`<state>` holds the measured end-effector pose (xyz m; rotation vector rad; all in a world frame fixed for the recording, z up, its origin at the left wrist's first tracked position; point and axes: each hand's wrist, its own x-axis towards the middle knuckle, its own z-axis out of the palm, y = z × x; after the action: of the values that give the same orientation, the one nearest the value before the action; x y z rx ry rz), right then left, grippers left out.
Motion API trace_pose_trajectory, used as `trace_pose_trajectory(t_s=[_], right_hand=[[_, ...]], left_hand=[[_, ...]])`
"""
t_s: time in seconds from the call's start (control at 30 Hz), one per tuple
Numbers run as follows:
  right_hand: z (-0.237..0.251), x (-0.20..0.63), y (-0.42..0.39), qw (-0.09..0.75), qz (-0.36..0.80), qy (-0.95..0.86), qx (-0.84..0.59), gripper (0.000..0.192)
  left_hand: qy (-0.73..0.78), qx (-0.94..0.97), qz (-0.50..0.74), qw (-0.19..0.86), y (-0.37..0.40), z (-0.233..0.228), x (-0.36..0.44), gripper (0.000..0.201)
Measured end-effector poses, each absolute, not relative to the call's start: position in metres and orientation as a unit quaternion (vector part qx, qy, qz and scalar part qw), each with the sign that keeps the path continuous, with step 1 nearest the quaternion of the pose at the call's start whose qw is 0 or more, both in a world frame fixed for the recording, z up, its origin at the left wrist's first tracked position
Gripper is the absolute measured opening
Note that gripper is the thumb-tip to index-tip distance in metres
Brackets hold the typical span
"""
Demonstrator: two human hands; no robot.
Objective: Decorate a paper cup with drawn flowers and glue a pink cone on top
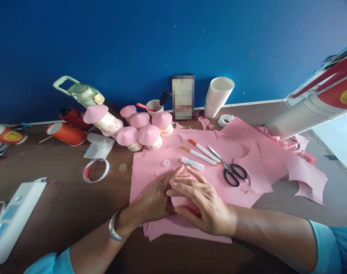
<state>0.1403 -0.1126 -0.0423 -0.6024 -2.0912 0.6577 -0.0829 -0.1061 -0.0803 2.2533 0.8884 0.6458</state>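
Note:
Between my two hands is a rounded piece of pink paper [185, 203], partly covered by fingers; its full shape is hidden. My left hand [159, 196] supports it from the left. Over it curves my right hand [205, 205], its fingers overlapping those of the left. Both rest above a stack of pink paper sheets [150, 167]. Just beyond the fingertips lie an uncapped glue stick [192, 163] and its small clear cap [165, 163]. Black-handled scissors [230, 171] lie partly opened to the right, next to an orange marker [203, 151] and a yellow-brown marker [199, 155].
Several cups with pink cone tops [149, 137] stand at the back left, near a green bottle [85, 94]. A phone [183, 97] and stacked white cups [218, 98] stand by the blue wall. Paper offcuts [307, 175] lie right; a power strip [19, 217] lies left.

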Motion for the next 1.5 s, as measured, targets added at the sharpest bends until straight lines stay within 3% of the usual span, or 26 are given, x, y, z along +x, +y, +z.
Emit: trace_pose_trajectory(t_s=[0.13,0.27,0.33,0.43,0.57,0.77,0.87,0.93,1.1,1.23,1.3,1.5], right_hand=[[-0.046,0.143,-0.110,0.423,0.281,-0.830,-0.232,0.063],[-0.040,0.155,-0.102,0.453,0.290,-0.803,-0.258,0.070],[-0.030,0.162,-0.099,0.495,0.312,-0.765,-0.269,0.065],[-0.013,0.170,-0.100,0.522,0.306,-0.740,-0.295,0.055],[-0.003,0.175,-0.106,0.532,0.273,-0.732,-0.327,0.050],[-0.018,0.171,-0.116,0.548,0.279,-0.716,-0.330,0.048],[-0.024,0.172,-0.119,0.557,0.270,-0.711,-0.332,0.047],[-0.027,0.175,-0.119,0.562,0.264,-0.706,-0.341,0.046],[-0.034,0.180,-0.114,0.558,0.251,-0.706,-0.357,0.046],[-0.042,0.179,-0.113,0.508,0.256,-0.742,-0.355,0.055],[-0.046,0.176,-0.114,0.485,0.263,-0.761,-0.342,0.064],[-0.052,0.162,-0.121,0.438,0.273,-0.793,-0.324,0.075]], left_hand=[[0.331,0.847,0.244,0.337,-0.101,-0.075,-0.081,0.101],[0.317,0.823,0.239,0.408,-0.096,-0.065,-0.082,0.118],[0.313,0.809,0.246,0.432,-0.095,-0.059,-0.085,0.130],[0.312,0.803,0.276,0.427,-0.093,-0.044,-0.088,0.130],[0.299,0.829,0.276,0.384,-0.084,-0.018,-0.073,0.109],[0.262,0.864,0.211,0.375,-0.070,-0.002,-0.035,0.032],[0.271,0.854,0.192,0.400,-0.070,-0.005,-0.030,0.016],[0.286,0.843,0.188,0.414,-0.071,-0.005,-0.031,0.026],[0.316,0.813,0.235,0.429,-0.078,-0.001,-0.052,0.075],[0.464,0.697,0.331,0.435,-0.094,-0.009,-0.079,0.062],[0.523,0.635,0.370,0.432,-0.104,-0.016,-0.088,0.064],[0.528,0.523,0.395,0.539,-0.119,-0.026,-0.081,0.073]])
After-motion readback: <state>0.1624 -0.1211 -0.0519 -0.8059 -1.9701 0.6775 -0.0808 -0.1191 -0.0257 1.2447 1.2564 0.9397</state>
